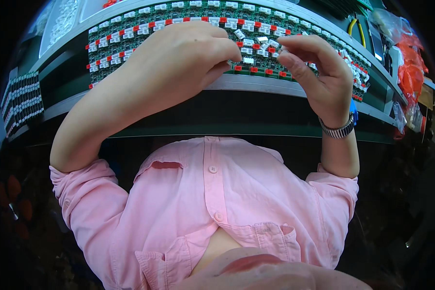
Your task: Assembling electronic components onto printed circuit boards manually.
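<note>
Boards (270, 62): green, small, thin and stiff, butted side by side in long rows that bow with the lens. Set on a dark green tabletop (65, 76), with a smooth, dull-silver metal rail (256, 85) along the near edge. Each row carries white connectors (248, 61), blocky, hard plastic by the look, and glossy red connectors (254, 70) spaced between them.

Left hand (188, 58): back of the hand up, over the middle rows; grip nearly closed, thumb and finger tips close together. Cannot tell whether anything is pinched there. Right hand (324, 72): facing it, just beyond a gap; grip curled, thumb and forefinger almost meeting. A speck of white at the tips; cannot tell if held or lying behind.

Between the hands, loose pieces (262, 40), white and boxy, tilted every way on top of the boards. A jumbled pile (357, 72) of similar pale bits right of the right hand.

Right wrist: watch (337, 129), ribbed metal band. Shirt (237, 179): soft pink woven cloth, creased, sleeves rolled.

Far left: bin (43, 47) of small white parts; below it, a neat board stack (21, 104). Far right: yellow-handled pliers (351, 27), crinkled red bag (411, 67).

Markings on boards too small to read.
</note>
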Available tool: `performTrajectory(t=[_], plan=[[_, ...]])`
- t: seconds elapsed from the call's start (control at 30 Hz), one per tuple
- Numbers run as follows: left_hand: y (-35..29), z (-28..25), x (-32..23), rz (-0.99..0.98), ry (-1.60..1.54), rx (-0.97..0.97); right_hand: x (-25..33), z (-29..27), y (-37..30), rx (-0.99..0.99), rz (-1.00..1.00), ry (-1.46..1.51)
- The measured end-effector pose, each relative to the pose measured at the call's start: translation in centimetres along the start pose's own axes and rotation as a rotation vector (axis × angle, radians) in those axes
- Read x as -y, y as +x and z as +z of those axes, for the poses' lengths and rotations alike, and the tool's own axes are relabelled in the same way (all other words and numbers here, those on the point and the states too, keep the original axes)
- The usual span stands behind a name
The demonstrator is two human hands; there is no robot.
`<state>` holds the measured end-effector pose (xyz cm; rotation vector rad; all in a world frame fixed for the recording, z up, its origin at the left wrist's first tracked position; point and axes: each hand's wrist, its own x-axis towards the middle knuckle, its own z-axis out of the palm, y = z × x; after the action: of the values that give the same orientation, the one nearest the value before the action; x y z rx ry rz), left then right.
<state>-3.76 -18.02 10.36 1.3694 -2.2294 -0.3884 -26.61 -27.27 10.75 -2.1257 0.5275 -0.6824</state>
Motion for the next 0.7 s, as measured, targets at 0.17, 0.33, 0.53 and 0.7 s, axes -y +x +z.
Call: performTrajectory(t=[0.17,0.33,0.53,0.7], plan=[[0.6,0.1,-0.5,-0.012,0.079,0.036,-0.3,-0.5,-1.1,-0.032,0.087,0.127],[0.6,0.3,-1.1,-0.001,0.12,0.026,-1.0,-0.7,-0.9,0.021,0.017,0.096],[0.2,1.0,-1.3,0.025,0.199,-0.002,-0.8,0.3,-1.1,-0.009,0.051,0.162],[-0.1,1.3,-1.5,0.053,0.22,-0.007,-0.6,0.1,-1.5,0.0,0.11,0.223]])
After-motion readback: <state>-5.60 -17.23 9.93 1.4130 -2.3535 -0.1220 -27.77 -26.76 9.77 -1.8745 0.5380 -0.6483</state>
